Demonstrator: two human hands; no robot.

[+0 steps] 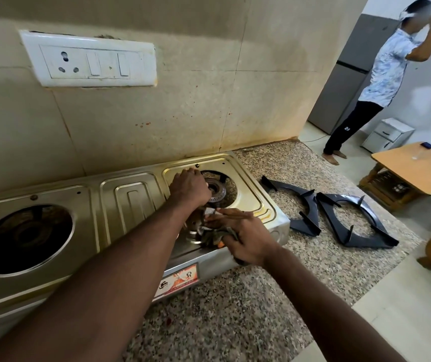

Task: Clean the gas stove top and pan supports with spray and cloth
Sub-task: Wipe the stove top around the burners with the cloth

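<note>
Worktop (261, 296) carries the gas stove (130, 194) at centre-left; the pan supports (339, 218) lie off it, centre right. Left hand (189, 186) sits over the right burner (215, 190), grip unclear. Right hand (245, 236) clutches the cloth (211, 237) at the stove's front edge. Likely risk: the cloth snags and dislodges burner parts.

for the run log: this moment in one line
left hand at right burner | right hand holds cloth | pan supports off, on counter

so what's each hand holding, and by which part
The right hand grips the cloth by its bunched middle, on the stove top. The left hand rests by the burner; whether it holds anything cannot be told.
</note>
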